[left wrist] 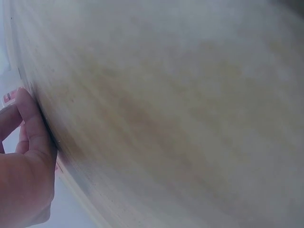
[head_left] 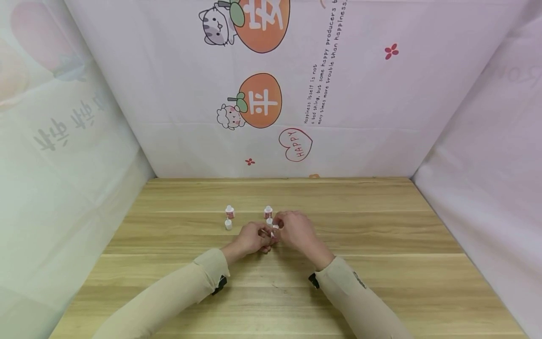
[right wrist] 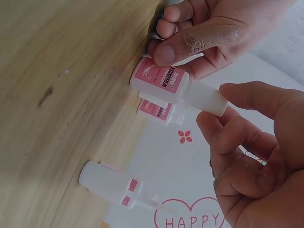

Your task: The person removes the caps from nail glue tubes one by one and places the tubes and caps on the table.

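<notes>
A small nail-glue bottle (right wrist: 159, 78) with a pink label is held just above or on the wooden table. My left hand (head_left: 252, 238) grips its body, thumb along the label, as the right wrist view shows. Between the thumb and index finger of my right hand (head_left: 297, 231) is the bottle's white cap (right wrist: 206, 97), pinched at its end. Cap and bottle are in line; whether the cap is screwed down I cannot tell. In the left wrist view the left hand (left wrist: 28, 161) appears at the left edge, with a bit of pink label (left wrist: 9, 97) beyond the fingertips.
Two similar bottles stand behind the hands, a left bottle (head_left: 230, 212) and a right bottle (head_left: 268, 212). In front of each is a white cap, the left cap (head_left: 228, 225) and the right cap (head_left: 269, 221). A printed white cloth (head_left: 360, 117) rises behind the table (head_left: 190, 245).
</notes>
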Tool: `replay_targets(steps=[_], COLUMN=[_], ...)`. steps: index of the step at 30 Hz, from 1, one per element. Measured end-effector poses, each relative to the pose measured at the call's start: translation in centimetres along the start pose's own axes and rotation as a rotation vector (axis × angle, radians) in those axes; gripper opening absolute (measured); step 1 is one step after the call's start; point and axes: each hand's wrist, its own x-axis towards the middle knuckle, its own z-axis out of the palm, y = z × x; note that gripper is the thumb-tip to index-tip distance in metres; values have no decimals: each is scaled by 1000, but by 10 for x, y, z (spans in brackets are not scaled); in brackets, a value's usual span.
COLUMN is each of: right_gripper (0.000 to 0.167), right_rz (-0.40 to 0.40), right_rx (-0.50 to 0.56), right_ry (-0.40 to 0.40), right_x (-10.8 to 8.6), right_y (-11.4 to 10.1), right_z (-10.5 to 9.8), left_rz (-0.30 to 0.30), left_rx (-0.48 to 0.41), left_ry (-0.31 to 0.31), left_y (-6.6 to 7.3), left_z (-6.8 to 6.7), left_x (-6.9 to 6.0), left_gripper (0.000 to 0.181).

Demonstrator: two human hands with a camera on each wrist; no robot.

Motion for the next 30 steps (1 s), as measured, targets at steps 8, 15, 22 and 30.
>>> replay_targets(steps=[8, 15, 22, 30], right_gripper=[11, 10, 13, 13], right_rz=[33, 17, 12, 11], right_rx=[-17, -7, -1, -6], right_ry=[2, -8, -11, -11], right_x=[2, 1, 0, -1], right_y=[3, 2, 2, 2], right_z=[4, 3, 3, 2], left_rz=[-3, -8, 13, 9], left_rx=[-2, -11, -15, -13], left_ry=[3, 2, -11, -11], left_y=[-1, -1, 3, 2], left_z=[0, 0, -2, -1], left_x=[0, 1, -3, -3], left_gripper=[16, 17, 17, 17])
